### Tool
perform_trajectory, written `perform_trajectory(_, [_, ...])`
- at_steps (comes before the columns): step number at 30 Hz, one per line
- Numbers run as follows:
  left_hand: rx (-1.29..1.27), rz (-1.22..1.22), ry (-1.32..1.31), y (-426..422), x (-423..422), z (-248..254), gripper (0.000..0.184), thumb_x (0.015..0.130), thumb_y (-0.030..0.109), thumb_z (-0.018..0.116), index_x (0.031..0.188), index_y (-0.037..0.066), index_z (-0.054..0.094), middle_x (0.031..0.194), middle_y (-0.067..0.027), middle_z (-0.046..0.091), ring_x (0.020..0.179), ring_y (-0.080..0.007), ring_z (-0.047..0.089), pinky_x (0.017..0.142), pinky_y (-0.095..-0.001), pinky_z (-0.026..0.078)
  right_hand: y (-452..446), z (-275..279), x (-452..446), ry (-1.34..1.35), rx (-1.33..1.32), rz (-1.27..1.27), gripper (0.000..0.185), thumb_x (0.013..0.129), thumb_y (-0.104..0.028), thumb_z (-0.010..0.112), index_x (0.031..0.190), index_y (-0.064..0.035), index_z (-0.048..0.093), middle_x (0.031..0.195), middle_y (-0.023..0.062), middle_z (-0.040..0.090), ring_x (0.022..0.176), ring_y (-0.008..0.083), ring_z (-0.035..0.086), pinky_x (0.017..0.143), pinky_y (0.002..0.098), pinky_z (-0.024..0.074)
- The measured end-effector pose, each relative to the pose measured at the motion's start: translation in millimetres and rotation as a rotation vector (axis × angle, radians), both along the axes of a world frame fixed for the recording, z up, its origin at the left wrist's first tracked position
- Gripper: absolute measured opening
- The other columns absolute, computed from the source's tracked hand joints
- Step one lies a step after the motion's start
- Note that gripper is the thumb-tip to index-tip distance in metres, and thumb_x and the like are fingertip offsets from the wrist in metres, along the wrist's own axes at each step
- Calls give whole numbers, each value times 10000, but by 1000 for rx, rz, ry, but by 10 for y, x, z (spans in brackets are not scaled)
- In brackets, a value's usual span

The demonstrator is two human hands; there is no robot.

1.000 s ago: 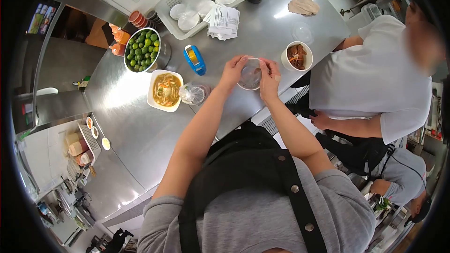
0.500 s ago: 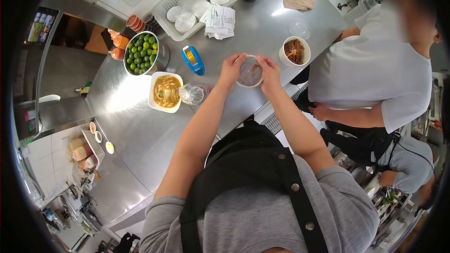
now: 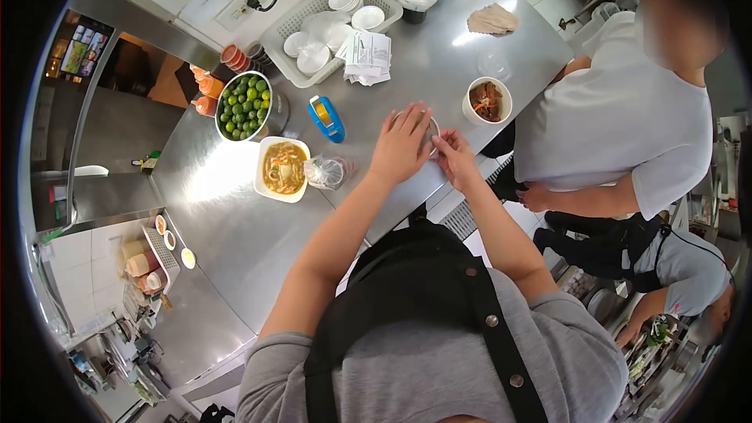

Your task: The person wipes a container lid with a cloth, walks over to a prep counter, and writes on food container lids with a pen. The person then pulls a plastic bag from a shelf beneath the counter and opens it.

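Under my hands on the steel table is a round tub with a clear plastic lid (image 3: 430, 135), mostly covered by my fingers. My left hand (image 3: 402, 146) lies flat across its top, fingers stretched out. At the right side of the rim, my right hand (image 3: 456, 159) grips the tub with thumb and fingers. A white bowl of noodle soup (image 3: 283, 170) stands to the left, with a clear plastic bag bundle (image 3: 324, 172) against it. Farther up is a blue tape dispenser (image 3: 326, 119). To the right stands a white paper bowl of meat (image 3: 486, 100).
A metal pot of green limes (image 3: 243, 107) stands at the left, near orange sauce bottles (image 3: 207, 92). A grey basket (image 3: 291, 72) holds small white cups, with paper slips (image 3: 367, 58) at its edge. A cloth (image 3: 493, 20) lies at the back. A co-worker (image 3: 611, 110) stands close right.
My left hand has moved from the lid's edge to lie flat over its top. My right hand has shifted down along the right rim. The view has tilted slightly.
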State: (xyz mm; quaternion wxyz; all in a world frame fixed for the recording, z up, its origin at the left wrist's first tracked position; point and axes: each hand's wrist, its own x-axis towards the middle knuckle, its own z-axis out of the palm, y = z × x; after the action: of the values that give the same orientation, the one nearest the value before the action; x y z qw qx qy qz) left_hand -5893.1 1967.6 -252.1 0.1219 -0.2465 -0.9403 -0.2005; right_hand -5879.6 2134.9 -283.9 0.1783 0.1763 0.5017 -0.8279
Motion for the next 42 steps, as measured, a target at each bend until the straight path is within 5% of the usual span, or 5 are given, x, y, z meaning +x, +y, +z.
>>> perform_trajectory(6, [8,-25,-154,-49,40,190,850,776,487,667,1424,30,360,1448,-199,356,1363,-337,324,1129,-484,247,135,74,-97,35,202,219,288,863,-186,723,944,-85,466,853,11,556,729,114,569,619,294,512])
perform_trajectory(12, [43,179,-87,34,290,171,968,743,394,730,1448,-45,233,1501,-238,274,1429,-385,196,1149,-534,176,-231,819,-38,990,1496,135,447,752,-51,678,1161,-46,497,1025,143,557,968,294,587,837,432,465])
perform_trajectory(22, [737,687,-468,-1264,643,768,348,889,93,604,1207,-47,578,1103,-191,662,942,-175,667,788,-311,546,-1733,-196,-669,349,661,484,289,789,-264,740,958,-39,673,922,127,669,874,262,642,738,380,511])
perform_trajectory(30, [1702,598,-1347,-1874,-175,223,464,958,174,529,1296,-115,396,1242,-295,524,1048,-457,573,902,-519,516,-2075,-234,-819,-25,631,434,302,722,-261,809,841,5,728,903,150,709,843,256,670,747,374,520])
perform_trajectory(42, [1898,927,-1442,-1759,-457,0,562,957,260,546,1359,-65,324,1331,-290,401,1216,-483,459,987,-528,460,-1522,529,-124,816,861,310,137,725,-180,793,767,-74,716,1115,99,498,1085,294,432,940,398,371])
